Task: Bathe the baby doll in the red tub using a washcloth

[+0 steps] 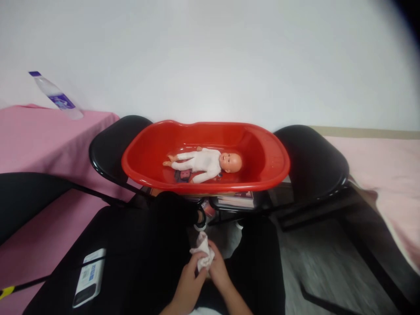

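Note:
Between my knees, a crumpled white cloth (203, 253) is bunched up in both hands. My left hand (191, 276) grips it from the left, its thumb pressed against the fabric. From the right, my right hand (218, 264) closes round the same cloth, and some of its fingers are hidden behind it. Ahead of my hands stands a red baby bathtub (157, 177). A baby doll (205, 161) in a white suit lies on its back inside, head to the right. Beside the doll's legs is a small dark and pink object (184, 175) whose kind I cannot make out.
Black chairs (315, 162) flank the tub. A clear bottle (59, 97) leans against the wall on a pink-covered table (39, 127) at left. On the black seat at lower left lies a white phone-like object (89, 278). Pink bedding (377, 170) is at right.

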`<state>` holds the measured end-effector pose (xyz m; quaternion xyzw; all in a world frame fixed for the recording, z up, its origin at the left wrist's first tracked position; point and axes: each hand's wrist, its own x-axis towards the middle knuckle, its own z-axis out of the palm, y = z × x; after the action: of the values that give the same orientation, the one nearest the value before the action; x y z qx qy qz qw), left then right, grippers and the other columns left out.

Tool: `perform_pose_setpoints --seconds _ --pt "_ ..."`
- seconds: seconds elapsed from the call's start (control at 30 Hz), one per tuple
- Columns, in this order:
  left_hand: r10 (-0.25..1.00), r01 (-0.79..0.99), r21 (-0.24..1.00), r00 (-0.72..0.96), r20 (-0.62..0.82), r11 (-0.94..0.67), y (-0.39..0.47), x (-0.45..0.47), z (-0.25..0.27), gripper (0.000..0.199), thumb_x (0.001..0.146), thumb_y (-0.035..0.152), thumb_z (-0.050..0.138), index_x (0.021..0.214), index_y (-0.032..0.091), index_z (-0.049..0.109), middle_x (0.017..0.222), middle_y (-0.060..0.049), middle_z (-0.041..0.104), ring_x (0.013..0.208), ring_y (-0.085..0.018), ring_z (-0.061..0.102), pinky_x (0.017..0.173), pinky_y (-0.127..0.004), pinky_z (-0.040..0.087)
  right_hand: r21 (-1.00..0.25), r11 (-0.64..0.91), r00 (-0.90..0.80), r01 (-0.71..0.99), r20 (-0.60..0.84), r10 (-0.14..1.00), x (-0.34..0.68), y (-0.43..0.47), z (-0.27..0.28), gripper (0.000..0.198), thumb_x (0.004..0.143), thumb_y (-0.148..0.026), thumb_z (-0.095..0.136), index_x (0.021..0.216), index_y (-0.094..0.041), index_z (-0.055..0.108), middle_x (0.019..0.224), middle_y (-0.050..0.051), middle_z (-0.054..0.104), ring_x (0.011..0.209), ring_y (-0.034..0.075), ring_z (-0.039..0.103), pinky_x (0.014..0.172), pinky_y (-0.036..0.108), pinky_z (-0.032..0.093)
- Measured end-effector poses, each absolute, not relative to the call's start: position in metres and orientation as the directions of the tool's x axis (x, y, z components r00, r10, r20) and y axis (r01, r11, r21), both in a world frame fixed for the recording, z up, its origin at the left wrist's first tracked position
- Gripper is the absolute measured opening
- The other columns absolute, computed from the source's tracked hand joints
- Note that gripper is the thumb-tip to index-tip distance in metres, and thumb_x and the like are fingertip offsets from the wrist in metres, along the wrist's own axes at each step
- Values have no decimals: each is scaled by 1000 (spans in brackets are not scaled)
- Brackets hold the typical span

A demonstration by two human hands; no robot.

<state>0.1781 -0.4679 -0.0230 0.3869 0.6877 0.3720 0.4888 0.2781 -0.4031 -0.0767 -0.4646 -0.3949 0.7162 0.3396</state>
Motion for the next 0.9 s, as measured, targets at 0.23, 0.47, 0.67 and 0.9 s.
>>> perform_pose_setpoints --seconds 0.23,0.47,0.67,0.9 --pt "921 25 941 -213 -325 338 -479 185 -25 31 92 42 45 110 19 55 68 1 57 54 -13 50 55 -25 43 -874 -476 -470 -100 -380 796 276 -405 -75 62 68 -48 74 121 -20 60 93 9 71 80 26 69 75 40 55" --pt "937 92 947 -204 -285 308 -475 192 -21 43 96 51 40 110 16 59 58 2 53 54 -14 50 55 -25 41 -870 -493 -648 10 -381 660 286 -406 -69 63 76 -49 65 127 -15 52 76 4 66 45 14 55 45 27 44" --pt "876 142 920 -385 -289 366 -474 178 -17 49 90 58 47 105 14 64 53 3 49 50 -14 46 52 -25 36 -942 -334 -635 9 -264 726 287 -397 -62 44 69 -19 63 113 -16 64 96 5 69 86 20 63 76 29 48" --pt "740 183 933 -663 -114 309 -453 131 12 50 86 60 52 105 15 63 56 2 53 55 -16 53 55 -26 44 -944 -310 -618 109 -309 723 286 -390 -59 27 77 -38 65 83 -12 68 71 1 62 68 16 54 65 26 39"
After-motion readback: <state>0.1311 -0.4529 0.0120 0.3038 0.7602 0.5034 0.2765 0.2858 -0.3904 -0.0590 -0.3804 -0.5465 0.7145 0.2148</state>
